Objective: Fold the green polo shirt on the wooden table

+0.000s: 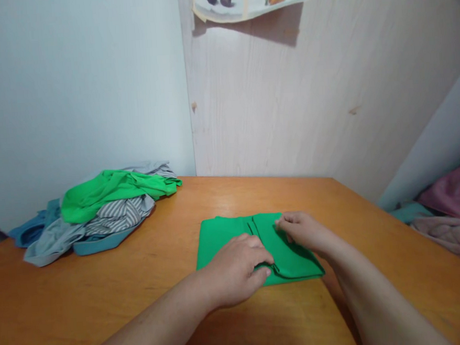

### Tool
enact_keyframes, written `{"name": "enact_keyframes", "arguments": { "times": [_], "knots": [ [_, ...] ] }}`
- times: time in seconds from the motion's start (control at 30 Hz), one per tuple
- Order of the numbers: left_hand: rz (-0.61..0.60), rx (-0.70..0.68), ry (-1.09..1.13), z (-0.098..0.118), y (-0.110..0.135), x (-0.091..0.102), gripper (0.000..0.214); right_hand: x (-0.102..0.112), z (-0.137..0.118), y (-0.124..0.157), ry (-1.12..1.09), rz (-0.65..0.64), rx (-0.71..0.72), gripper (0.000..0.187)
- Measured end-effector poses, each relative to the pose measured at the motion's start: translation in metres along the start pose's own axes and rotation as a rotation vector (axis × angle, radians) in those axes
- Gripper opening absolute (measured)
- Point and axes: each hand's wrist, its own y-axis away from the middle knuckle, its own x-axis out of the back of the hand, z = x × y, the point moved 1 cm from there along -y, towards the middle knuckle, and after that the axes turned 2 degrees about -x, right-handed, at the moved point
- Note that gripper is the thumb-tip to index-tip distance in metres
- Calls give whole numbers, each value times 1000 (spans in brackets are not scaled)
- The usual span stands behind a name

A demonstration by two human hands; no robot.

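Note:
A dark green garment [299, 257], folded into a flat rectangle, lies on the table before me; which garment it is cannot be made out. Its right part is folded over toward the middle, where layered edges show. My left hand [242, 269] rests across the middle, thumb and forefinger closed at the near end of the folded edge. On the right part, my right hand [299, 228] has its fingers curled and pressed together against the cloth near the far right corner. The fingertips of my right hand are partly hidden.
The orange-brown wooden table [177, 323] meets the wall at the back. A loose heap holds a bright green garment [113, 194], a striped cloth [120, 214] and blue-grey garments [57, 237] at the left. Pink fabric [456, 193] lies beyond the table's right edge.

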Motion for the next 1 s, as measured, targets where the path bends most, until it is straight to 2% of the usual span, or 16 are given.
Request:
{"name": "enact_keyframes", "arguments": {
  "times": [0.07, 0.27, 0.47, 0.63, 0.8, 1.0],
  "knots": [
    [2, -4, 25, 0, -1, -1, 19, -2, 4, -2, -7, -49, -29, 26],
    [-26, -5, 38, 2, -3, -2, 16, -2, 12, -6, -11, -56, -31, 17],
    [-27, 51, -15, 4, -1, -5, 25, -4, 13, -7, -23, -55, -50, 19],
    [-30, 35, 0, 5, -2, -7, 15, -5, 16, -10, -9, -43, -49, 22],
    [-44, 91, -27, 5, -3, -8, 27, -6, 19, -12, 15, -32, -47, 24],
    [-45, 56, 13, 5, -4, -8, 9, -7, 19, -12, 37, -26, -46, 28]
  ]
}}
